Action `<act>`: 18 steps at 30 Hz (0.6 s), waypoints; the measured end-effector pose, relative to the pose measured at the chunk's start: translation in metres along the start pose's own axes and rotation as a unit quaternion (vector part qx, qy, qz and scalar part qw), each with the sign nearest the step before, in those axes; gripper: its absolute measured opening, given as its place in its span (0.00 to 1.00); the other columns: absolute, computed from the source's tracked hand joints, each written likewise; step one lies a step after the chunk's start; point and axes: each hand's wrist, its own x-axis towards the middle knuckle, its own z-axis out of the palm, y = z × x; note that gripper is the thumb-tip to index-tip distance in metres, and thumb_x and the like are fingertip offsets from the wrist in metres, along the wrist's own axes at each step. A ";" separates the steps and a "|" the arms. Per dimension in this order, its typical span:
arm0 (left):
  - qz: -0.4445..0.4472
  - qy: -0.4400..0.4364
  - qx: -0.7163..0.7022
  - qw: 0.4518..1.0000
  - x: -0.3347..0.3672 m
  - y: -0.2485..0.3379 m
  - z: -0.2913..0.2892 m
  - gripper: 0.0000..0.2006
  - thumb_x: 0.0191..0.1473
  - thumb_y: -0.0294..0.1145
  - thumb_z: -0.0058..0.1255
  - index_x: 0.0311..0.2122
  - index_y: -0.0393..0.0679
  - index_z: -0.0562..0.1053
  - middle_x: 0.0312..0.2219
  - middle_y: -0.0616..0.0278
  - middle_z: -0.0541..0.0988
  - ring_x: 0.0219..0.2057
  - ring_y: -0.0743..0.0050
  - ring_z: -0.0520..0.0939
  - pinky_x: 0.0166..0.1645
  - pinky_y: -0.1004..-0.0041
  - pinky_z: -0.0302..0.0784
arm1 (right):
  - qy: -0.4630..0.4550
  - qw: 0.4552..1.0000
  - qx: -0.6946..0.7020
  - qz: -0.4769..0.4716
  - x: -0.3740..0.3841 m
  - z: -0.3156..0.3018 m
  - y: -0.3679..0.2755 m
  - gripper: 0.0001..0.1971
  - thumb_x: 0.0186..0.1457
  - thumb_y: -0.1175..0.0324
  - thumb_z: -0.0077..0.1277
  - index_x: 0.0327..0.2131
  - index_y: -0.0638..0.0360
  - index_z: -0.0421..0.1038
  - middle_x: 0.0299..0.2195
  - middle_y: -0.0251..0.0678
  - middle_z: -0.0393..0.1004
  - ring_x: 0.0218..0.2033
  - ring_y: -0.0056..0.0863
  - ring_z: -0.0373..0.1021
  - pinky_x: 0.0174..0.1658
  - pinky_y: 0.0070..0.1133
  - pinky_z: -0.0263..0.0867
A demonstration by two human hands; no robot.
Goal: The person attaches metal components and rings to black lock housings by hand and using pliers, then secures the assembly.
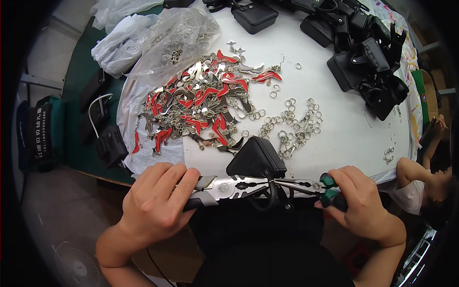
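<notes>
My left hand (155,203) is closed round the grey-and-black handles of large combination pliers (224,188). My right hand (361,201) grips slimmer pliers with green-and-black handles (329,181). The two pairs of jaws point at each other and meet over the dark strap of a small black bag (256,157), which leans at the table's near edge. Something small and metallic, perhaps a ring, sits where the tips come together, but the jaws mostly hide it. Just beyond the bag lie many loose metal rings (296,125) and a pile of red and silver shoe-shaped charms (205,95).
Several black bags (344,71) are heaped at the far right. At the far left are a clear plastic bag of metal parts (179,40) and a white plastic bag (124,43). A black device (112,146) with a white cable stands left. Another person (423,189) sits at right.
</notes>
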 end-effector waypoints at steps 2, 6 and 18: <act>0.003 0.002 0.003 1.000 0.001 0.002 -0.001 0.30 0.25 0.29 0.64 0.41 0.33 0.72 0.33 0.55 0.74 0.31 0.59 0.76 0.33 0.65 0.73 | -0.005 1.000 -0.001 0.002 -0.001 -0.002 0.000 0.27 0.38 0.65 0.67 0.41 0.65 0.67 0.29 0.40 0.68 0.29 0.37 0.68 0.30 0.28 0.66; 0.000 0.008 0.017 1.000 0.001 0.001 -0.002 0.31 0.24 0.29 0.64 0.41 0.33 0.72 0.33 0.55 0.74 0.31 0.58 0.76 0.34 0.64 0.73 | -0.001 1.000 -0.004 -0.002 0.003 -0.003 -0.001 0.27 0.38 0.65 0.67 0.41 0.65 0.67 0.29 0.39 0.68 0.29 0.37 0.68 0.30 0.28 0.66; -0.134 0.051 -0.057 0.988 -0.024 -0.014 0.047 0.29 0.28 0.36 0.71 0.39 0.38 0.73 0.32 0.58 0.74 0.33 0.56 0.76 0.37 0.64 0.72 | 0.043 0.999 -0.014 0.009 0.000 -0.024 0.012 0.26 0.35 0.65 0.68 0.39 0.66 0.69 0.31 0.42 0.71 0.31 0.40 0.70 0.33 0.29 0.67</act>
